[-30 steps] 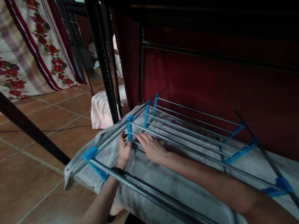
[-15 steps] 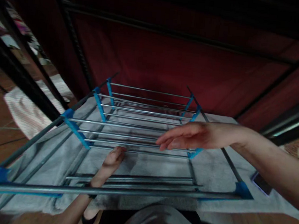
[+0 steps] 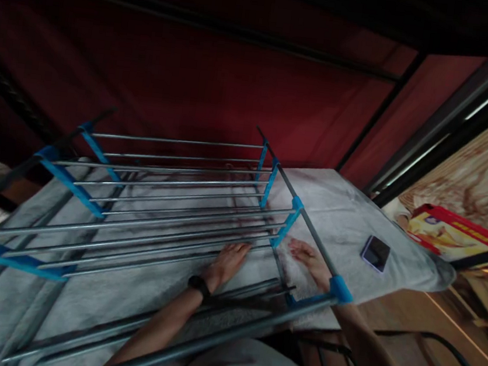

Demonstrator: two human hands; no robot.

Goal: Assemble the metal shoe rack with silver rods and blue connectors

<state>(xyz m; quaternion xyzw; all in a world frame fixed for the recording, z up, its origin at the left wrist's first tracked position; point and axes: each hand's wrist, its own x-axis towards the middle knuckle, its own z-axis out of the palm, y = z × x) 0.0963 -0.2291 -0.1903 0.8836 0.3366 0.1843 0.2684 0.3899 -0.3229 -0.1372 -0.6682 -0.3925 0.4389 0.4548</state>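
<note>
A rack of grey metal tubes point(image 3: 182, 183) with blue plastic connectors point(image 3: 286, 222) lies on a pale grey cloth point(image 3: 325, 198). My left hand point(image 3: 228, 262), with a black band on its wrist, reaches over the near tube into the frame. Its fingers are stretched out beside the lowest crossbar; whether they touch it I cannot tell. My right hand point(image 3: 311, 262) is low by the right side rail, close to the blue corner piece point(image 3: 340, 289). Its fingers are stretched out, slightly apart, with nothing in them. Loose tubes point(image 3: 240, 291) lie inside the near end.
A phone point(image 3: 376, 254) lies on the cloth at the right. Beyond it are a red and yellow box point(image 3: 458, 234) and a dark metal frame post point(image 3: 443, 135). Dark red fabric point(image 3: 185, 82) hangs behind the rack. A black metal chair frame point(image 3: 437, 340) stands at lower right.
My view has turned to the right, so the rack sits further left. My right hand has dropped from above the crossbars to beside the right rail. My left hand has moved toward the rack's right side.
</note>
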